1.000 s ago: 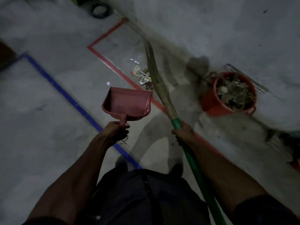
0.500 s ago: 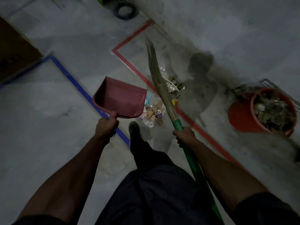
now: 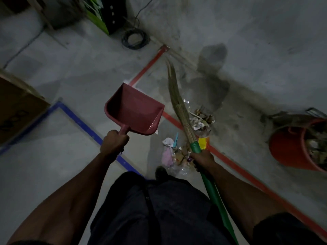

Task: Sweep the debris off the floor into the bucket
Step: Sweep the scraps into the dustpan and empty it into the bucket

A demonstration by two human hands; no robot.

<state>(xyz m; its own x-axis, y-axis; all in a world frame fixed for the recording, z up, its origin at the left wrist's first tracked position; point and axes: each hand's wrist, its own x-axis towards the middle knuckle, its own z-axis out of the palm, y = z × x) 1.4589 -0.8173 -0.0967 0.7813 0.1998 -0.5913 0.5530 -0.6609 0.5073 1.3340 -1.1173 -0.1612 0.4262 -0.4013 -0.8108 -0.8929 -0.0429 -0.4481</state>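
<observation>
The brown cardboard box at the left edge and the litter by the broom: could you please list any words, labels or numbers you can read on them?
Brown cardboard box: dark printed marks, too blurred to read.
Yellow and red wrapper on the floor: no legible text.
White printed scrap in the debris pile: print too small to read.
Green and black carton at the top: nothing readable.

You stand on a grey concrete floor (image 3: 62, 68), marked by a red tape line (image 3: 238, 161) running toward the lower right and a blue tape line (image 3: 85, 126) left of centre. Scattered debris (image 3: 178, 154) lies at centre. An orange bucket (image 3: 293, 149) full of rubbish sits at right, a coiled cable (image 3: 135, 39) at top, a cardboard box (image 3: 16, 110) at left
</observation>
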